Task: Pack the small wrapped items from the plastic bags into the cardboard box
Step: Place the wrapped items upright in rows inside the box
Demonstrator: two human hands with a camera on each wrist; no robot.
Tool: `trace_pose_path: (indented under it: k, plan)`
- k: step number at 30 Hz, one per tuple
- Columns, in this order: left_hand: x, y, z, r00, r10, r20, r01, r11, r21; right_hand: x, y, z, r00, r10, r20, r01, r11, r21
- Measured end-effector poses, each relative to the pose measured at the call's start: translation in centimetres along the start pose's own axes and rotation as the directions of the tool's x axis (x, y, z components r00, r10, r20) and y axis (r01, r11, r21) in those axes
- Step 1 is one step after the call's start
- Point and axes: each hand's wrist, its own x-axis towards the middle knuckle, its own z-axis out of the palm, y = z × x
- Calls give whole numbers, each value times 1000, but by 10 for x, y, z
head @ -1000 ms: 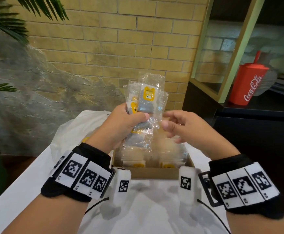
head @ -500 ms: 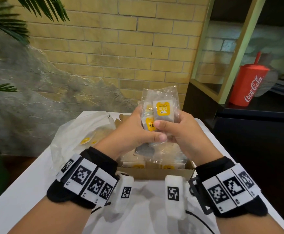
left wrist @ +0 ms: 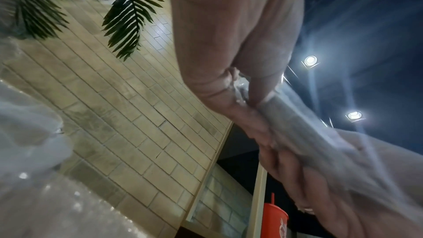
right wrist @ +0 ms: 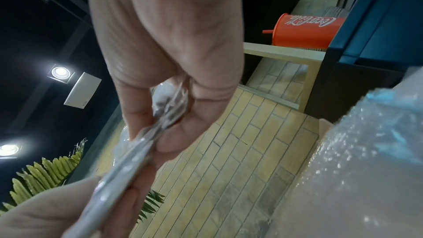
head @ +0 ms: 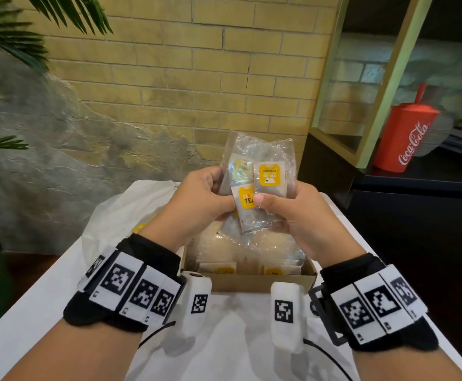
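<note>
Clear plastic wrapping forms the bundle of wrapped items [head: 260, 185] held upright above the cardboard box [head: 247, 283], between both hands. Yellow labels show on at least two packets inside it; one reads "TEA".

Left hand [head: 201, 207]: fingers curled round the left edge of the bundle, thumb pressed on its near face. The left wrist view confirms the plastic pinched between thumb and fingers [left wrist: 242, 86].

Right hand [head: 297, 215]: gripping the right edge of the same bundle, thumb tip on the yellow label, fingers curled behind. The right wrist view shows the thin plastic edge clamped between thumb and fingers [right wrist: 169, 113].

Cardboard box: open, standing on the white worktop [head: 31, 320] directly below the hands. More wrapped packets lie inside it, two yellow labels visible at the near wall.

Plastic bag [head: 119, 215]: large, translucent white, lying on the worktop just left of the box and touching it as far as can be told; yellow shows faintly through it.

Surroundings: a red Coca-Cola cup [head: 408, 136] with a straw stands on a dark shelf at far right, well apart from the box. Palm fronds [head: 9, 42] hang at upper left before a yellow brick wall.
</note>
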Motion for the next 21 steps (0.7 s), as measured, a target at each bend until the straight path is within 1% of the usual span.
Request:
trace_pose_path:
  k: [4, 7, 10, 15, 18, 21]
  plan:
    - [1, -2, 0, 998, -14, -55, 15, 1000, 13, 0, -1, -4, 1000, -23, -15, 22, 999, -37]
    - [2, -4, -1, 999, -53, -8, 53, 998, 28, 1, -2, -7, 997, -51, -51, 49, 998, -45]
    - [2, -2, -5, 995, -89, 54, 90, 996, -15, 2, -3, -11, 993, -76, -94, 74, 997, -29]
    - [1, 3, -14, 994, -86, 62, 88, 996, -30, 3, -6, -21, 982, -124, -141, 122, 992, -22]
    - [0, 5, -17, 998, -66, 20, 66, 998, -9, 3, -8, -29, 975, -138, -174, 145, 989, 29]
    - [1, 5, -15, 998, -53, -45, 52, 998, -22, 2, -10, -31, 980, -138, -140, 147, 988, 52]
